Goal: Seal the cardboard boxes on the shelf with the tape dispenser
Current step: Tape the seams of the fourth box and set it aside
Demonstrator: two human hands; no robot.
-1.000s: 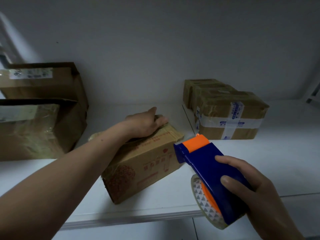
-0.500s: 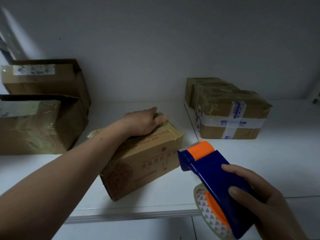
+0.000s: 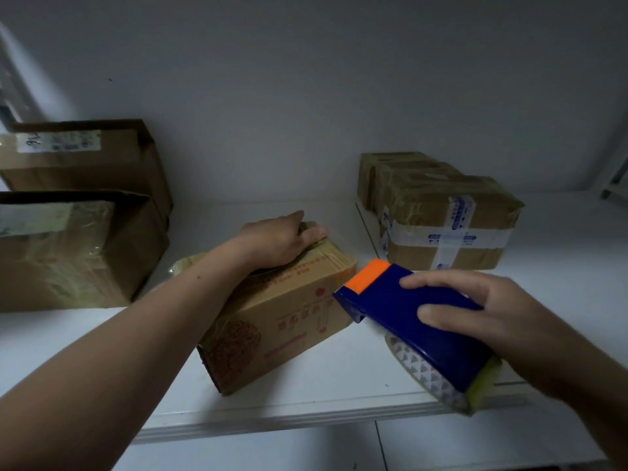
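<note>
A small cardboard box [image 3: 292, 321] with red print lies at an angle on the white shelf [image 3: 306, 396]. My left hand [image 3: 278, 243] rests on the box's top, its fingers curled over the far edge. My right hand [image 3: 503, 328] grips a blue tape dispenser [image 3: 411, 321] with an orange front, its nose close to the box's right end. The clear tape roll [image 3: 428, 379] hangs below the dispenser over the shelf's front edge.
Two larger brown boxes [image 3: 78, 239] stand at the left against the wall. A row of taped boxes [image 3: 441, 219] sits at the back right. The grey wall [image 3: 306, 96] closes the shelf behind. The shelf's front edge runs below the small box.
My right hand has carried the dispenser up and toward the box's right end and turned it flatter. My left hand has stayed on the box.
</note>
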